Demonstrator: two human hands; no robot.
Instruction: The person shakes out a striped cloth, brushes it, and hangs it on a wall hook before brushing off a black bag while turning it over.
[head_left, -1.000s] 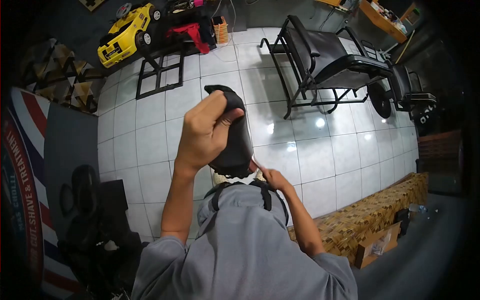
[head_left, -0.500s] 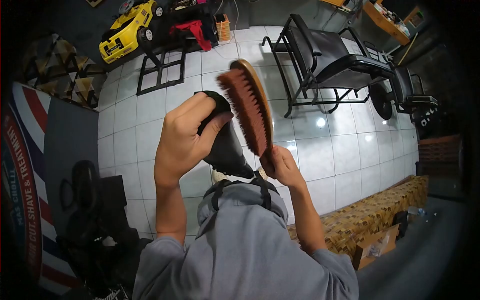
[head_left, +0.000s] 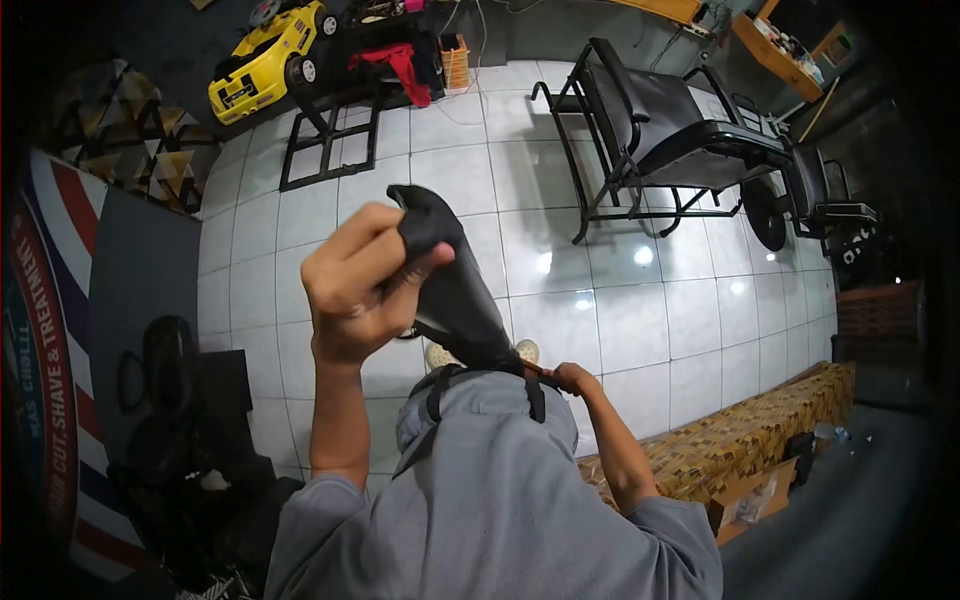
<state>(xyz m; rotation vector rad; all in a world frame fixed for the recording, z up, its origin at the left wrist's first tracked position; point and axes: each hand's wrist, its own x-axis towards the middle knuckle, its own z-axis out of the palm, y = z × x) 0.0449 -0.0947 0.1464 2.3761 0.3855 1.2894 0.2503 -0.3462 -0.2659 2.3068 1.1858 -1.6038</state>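
My left hand (head_left: 365, 285) is closed around the upper end of a black cloth (head_left: 455, 300), bunching it between thumb and fingers. The cloth hangs down in front of my body, its lower end close to my waist. Low on the right, my right hand (head_left: 574, 378) is closed on the handle of a brush (head_left: 540, 371). Only a short piece of the brown handle shows; the bristles are hidden behind the cloth and my clothing. Light-coloured shoes (head_left: 528, 351) peek out below the cloth on the tiled floor.
A black barber chair (head_left: 660, 110) stands ahead on the right. To the far left are a yellow toy car (head_left: 262, 70) and a black metal frame (head_left: 330, 150). A patterned bench (head_left: 740, 420) runs along the right, with an open cardboard box (head_left: 755, 500) beside it.
My right hand has brought the brush down from upright beside the cloth to waist height, mostly out of sight. My left hand has turned and still grips the cloth.
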